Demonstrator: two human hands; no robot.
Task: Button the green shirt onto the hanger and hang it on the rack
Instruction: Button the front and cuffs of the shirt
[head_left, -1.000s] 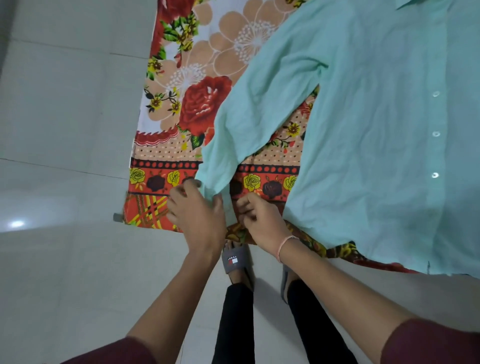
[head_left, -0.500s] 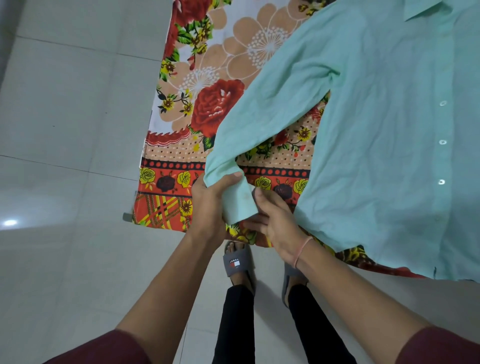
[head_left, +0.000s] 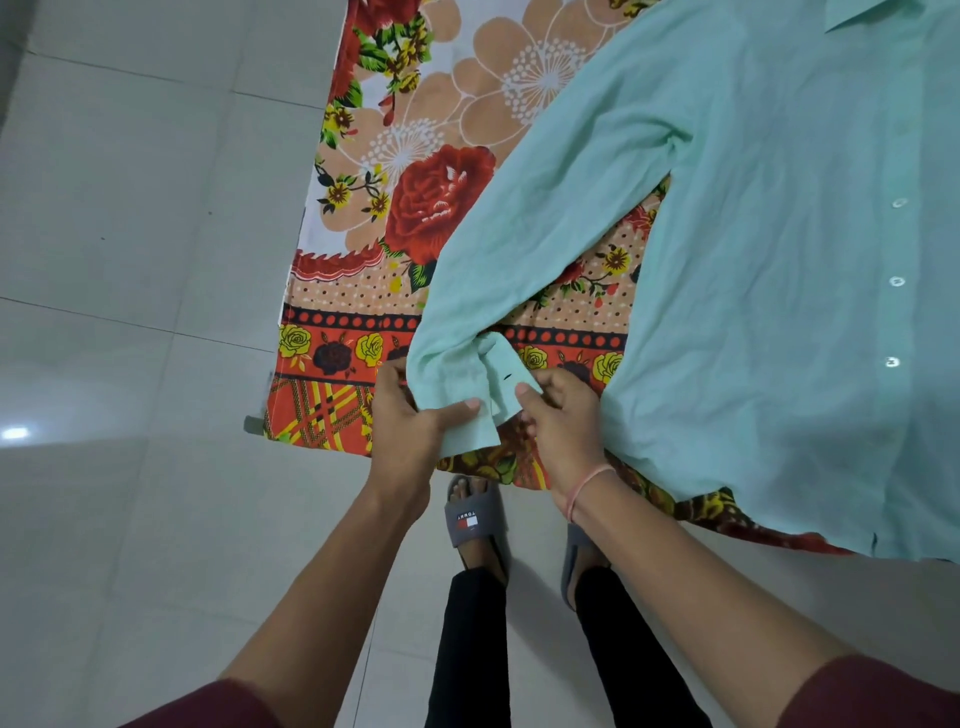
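A green shirt (head_left: 779, 312) on floral cloth (head_left: 415, 156), collar toward far edge; sleeve (head_left: 545, 208) slants to near edge, cuff (head_left: 467, 400) pinched by left hand (head_left: 402, 431) and right hand (head_left: 563, 421).

One green shirt (head_left: 753, 260) with three visible buttons (head_left: 897, 281), and one floral cloth (head_left: 415, 208). Two hands: left hand (head_left: 405, 421), right hand (head_left: 566, 421). Two grey slippers (head_left: 475, 514), one pink wristband (head_left: 587, 483).

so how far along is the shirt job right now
Looks done: the green shirt lies flat on the floral cloth, front seemingly closed at three buttons. In hand: the left hand and right hand both pinch the open sleeve cuff, its buttonhole showing. Left: no hanger or rack is in view, so hanging remains.
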